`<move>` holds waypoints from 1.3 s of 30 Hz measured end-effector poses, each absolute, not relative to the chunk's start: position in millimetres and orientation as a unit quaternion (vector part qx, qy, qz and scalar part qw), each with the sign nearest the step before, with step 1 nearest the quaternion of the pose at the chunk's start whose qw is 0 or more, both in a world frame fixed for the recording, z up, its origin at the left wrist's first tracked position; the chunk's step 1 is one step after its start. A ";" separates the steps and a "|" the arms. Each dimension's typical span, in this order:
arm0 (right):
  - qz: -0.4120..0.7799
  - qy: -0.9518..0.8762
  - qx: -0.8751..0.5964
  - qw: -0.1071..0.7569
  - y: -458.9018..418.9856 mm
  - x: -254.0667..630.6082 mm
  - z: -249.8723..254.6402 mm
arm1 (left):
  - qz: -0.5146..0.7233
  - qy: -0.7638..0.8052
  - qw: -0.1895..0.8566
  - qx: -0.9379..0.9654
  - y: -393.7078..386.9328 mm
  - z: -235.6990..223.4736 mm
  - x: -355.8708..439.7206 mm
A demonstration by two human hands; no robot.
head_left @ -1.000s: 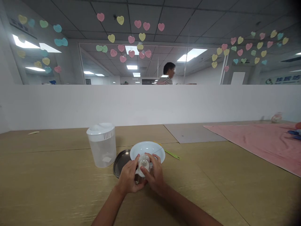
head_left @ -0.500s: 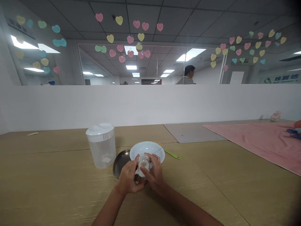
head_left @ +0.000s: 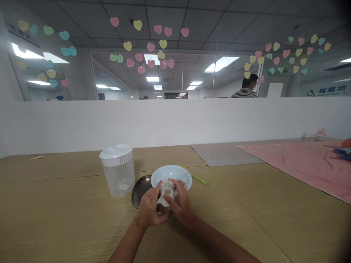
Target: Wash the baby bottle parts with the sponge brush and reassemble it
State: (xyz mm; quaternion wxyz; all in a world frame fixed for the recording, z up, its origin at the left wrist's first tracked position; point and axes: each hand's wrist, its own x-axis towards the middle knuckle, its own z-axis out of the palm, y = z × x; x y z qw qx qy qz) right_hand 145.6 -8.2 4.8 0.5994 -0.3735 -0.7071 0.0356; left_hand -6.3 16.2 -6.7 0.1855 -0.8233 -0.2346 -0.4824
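Between my hands is a baby bottle (head_left: 167, 189) with a clear domed cap, a white collar and what looks like white side handles. My left hand (head_left: 149, 206) is closed around its left side and lower part, fingers partly hidden. Wrapped on the other side, my right hand (head_left: 181, 201) has its thumb against the white collar and its fingers at the cap. Behind the bottle sits a white bowl (head_left: 161, 171), with a thin stick across it. A round metal dish (head_left: 139, 190) lies to the left, partly covered by my left hand.
A translucent lidded plastic bucket (head_left: 117, 175) stands left of the dish. Beyond the bowl lies a green-handled tool (head_left: 201, 180). At right, a pink cloth (head_left: 298, 164) covers the tabletop (head_left: 68, 219). Behind a glass partition is a person (head_left: 246, 89) in a striped top.
My hands keep nearly the same hold on the bottle. The person behind the glass has moved to the right. The view has shifted very slightly.
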 end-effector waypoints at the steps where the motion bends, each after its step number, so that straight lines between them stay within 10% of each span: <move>1: 0.038 -0.705 -0.373 0.602 -7.9 145.6 4.0 | -0.483 -0.233 0.187 -0.823 16.5 -7.3 -6.3; 25: -0.024 -0.723 -0.377 0.578 -7.2 144.2 -0.1 | -0.488 -0.250 0.168 -0.820 15.1 -7.2 -4.9; 39: 0.084 -0.547 -0.435 0.711 8.8 148.2 8.8 | -0.482 -0.245 0.166 -0.825 15.3 -8.1 -4.9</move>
